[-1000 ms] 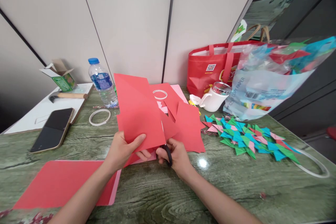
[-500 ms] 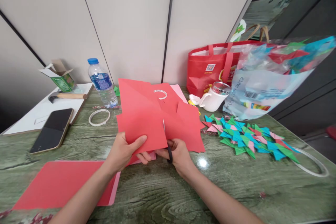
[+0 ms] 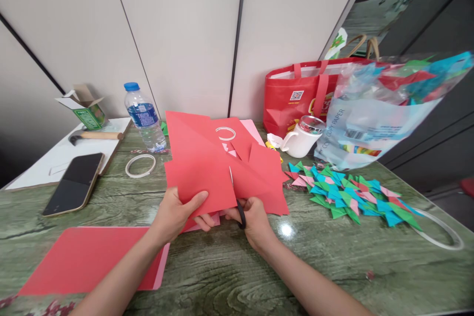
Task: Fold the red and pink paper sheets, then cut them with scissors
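Observation:
My left hand [image 3: 187, 210] grips a sheet of red paper [image 3: 196, 158] by its lower left edge, thumb on top and fingers beneath. In my right hand [image 3: 254, 217] is a pair of scissors [image 3: 241, 215] with dark handles. Their blade shows as a thin bright sliver at the cut in the sheet, and the rest is hidden by paper and fingers. More red sheets [image 3: 268, 182] lie under and beyond the held one, with pink paper [image 3: 252, 131] behind. A white ring [image 3: 225, 133] rests on the red paper.
Folded paper triangles [image 3: 344, 192] lie to the right, before a plastic bag [image 3: 374, 123], a white mug [image 3: 301, 138] and a red bag [image 3: 281, 94]. At left are a water bottle [image 3: 144, 118], tape ring [image 3: 140, 165], phone [image 3: 74, 185], hammer [image 3: 99, 135] and red paper stack [image 3: 92, 259].
The scissors' dark handle has swung slightly right and the blade sliver shows more. The held sheet has shifted a little left, uncovering more of the white ring and some pink bits.

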Motion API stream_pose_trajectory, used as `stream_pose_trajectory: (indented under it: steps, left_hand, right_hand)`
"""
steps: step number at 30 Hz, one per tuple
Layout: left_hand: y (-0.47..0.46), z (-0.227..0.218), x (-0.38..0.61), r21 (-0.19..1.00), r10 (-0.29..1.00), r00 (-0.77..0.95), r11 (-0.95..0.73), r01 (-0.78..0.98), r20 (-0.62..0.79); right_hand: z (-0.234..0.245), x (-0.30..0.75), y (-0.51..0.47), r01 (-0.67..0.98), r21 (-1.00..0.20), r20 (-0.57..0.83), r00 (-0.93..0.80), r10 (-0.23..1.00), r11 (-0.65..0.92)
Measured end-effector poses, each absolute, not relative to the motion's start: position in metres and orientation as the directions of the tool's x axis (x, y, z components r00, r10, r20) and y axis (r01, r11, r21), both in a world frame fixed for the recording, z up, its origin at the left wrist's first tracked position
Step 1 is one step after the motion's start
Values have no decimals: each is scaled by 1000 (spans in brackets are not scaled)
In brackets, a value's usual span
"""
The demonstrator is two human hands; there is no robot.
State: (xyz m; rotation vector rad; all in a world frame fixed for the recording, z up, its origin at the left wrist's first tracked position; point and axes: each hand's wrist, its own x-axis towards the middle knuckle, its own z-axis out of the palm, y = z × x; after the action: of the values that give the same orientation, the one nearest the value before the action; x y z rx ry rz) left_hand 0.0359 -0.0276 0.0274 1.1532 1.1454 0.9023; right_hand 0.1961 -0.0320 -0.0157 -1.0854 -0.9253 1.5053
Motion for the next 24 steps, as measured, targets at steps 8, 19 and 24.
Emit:
stream_pose_trajectory:
  steps: [8, 19, 24]
  left_hand:
    - [-29, 27, 36, 977, 953, 214, 213, 24, -213]
    - [-28, 27, 37, 977, 958, 196, 205, 50, -211]
    - [-29, 25, 38, 977, 951, 225, 209, 31, -211]
  right_hand:
    - [-10, 196, -34, -282, -939, -187, -58, 981, -195]
    - [-14, 195, -33, -292, -936, -189, -50, 981, -196]
    - [-16, 197, -30, -366, -913, -166, -70, 984, -180]
